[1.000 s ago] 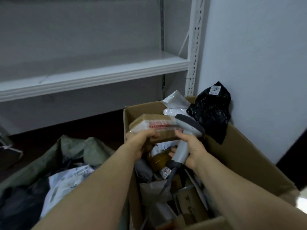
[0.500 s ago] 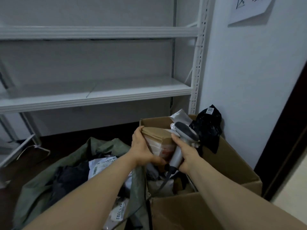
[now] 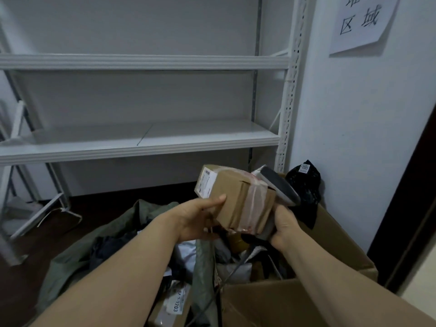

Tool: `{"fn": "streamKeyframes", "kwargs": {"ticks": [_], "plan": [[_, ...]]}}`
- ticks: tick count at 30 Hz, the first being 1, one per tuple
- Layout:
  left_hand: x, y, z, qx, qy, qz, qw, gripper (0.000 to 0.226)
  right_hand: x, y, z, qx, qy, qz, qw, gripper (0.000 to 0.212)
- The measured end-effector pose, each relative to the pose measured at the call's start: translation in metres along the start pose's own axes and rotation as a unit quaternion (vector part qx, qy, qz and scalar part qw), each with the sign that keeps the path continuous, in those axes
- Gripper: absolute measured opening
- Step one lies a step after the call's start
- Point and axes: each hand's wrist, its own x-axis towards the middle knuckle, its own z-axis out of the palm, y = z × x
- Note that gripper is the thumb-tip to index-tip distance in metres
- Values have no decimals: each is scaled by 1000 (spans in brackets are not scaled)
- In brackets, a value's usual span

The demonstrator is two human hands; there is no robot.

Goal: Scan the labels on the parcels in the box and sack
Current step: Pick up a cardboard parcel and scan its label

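My left hand [image 3: 198, 219] grips a small brown cardboard parcel [image 3: 238, 199] wrapped with clear tape, held up over the open cardboard box [image 3: 335, 234]. A white label [image 3: 205, 182] sits on the parcel's far left face, turned away from me. My right hand [image 3: 284, 227] grips the handle of a grey barcode scanner [image 3: 279, 187], whose head rises just behind the parcel's right side. The green sack [image 3: 99, 246] lies to the left of the box with several parcels inside. More parcels fill the box below my hands.
A white metal shelf rack [image 3: 151, 140] stands behind the sack and box. A black plastic parcel [image 3: 306, 185] with a small sticker leans in the box's far corner against the white wall. A paper sign [image 3: 361, 22] hangs on that wall. The scanner's cable [image 3: 210, 300] trails down between box and sack.
The parcel has been lifted higher and turned, so its label faces away to the left. My view has tilted up, showing more of the rack and the wall sign.
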Motion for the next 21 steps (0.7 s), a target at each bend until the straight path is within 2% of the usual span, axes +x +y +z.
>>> {"fn": "streamKeyframes", "kwargs": {"ticks": [2, 3, 5, 8, 13, 15, 17, 19, 21], "plan": [[2, -5, 0, -44, -14, 13, 999, 88, 0, 1, 1, -8, -17, 10, 1000, 12], [4, -6, 2, -91, -19, 19, 995, 94, 0, 2, 3, -7, -30, 14, 999, 13], [5, -5, 7, -168, -30, 20, 985, 81, 2, 7, 7, -13, -43, 18, 999, 17], [4, -4, 8, -212, -33, 17, 977, 64, -1, 7, 11, -30, -49, 14, 998, 15], [-2, 2, -2, -188, 3, 92, 978, 60, 1, -3, 6, -146, -15, -52, 988, 11], [0, 4, -13, -143, 47, 109, 983, 83, 1, -4, 3, -141, -24, -56, 988, 22], [-1, 1, -20, -99, 58, 107, 988, 102, -1, -5, 7, -118, -43, -47, 991, 30], [-3, -4, -18, -62, 43, 91, 993, 101, -4, -4, 14, -97, -67, -44, 992, 28], [-7, -4, -16, -57, 33, 68, 996, 86, -7, -3, 20, -85, -87, -40, 992, 29]]}}
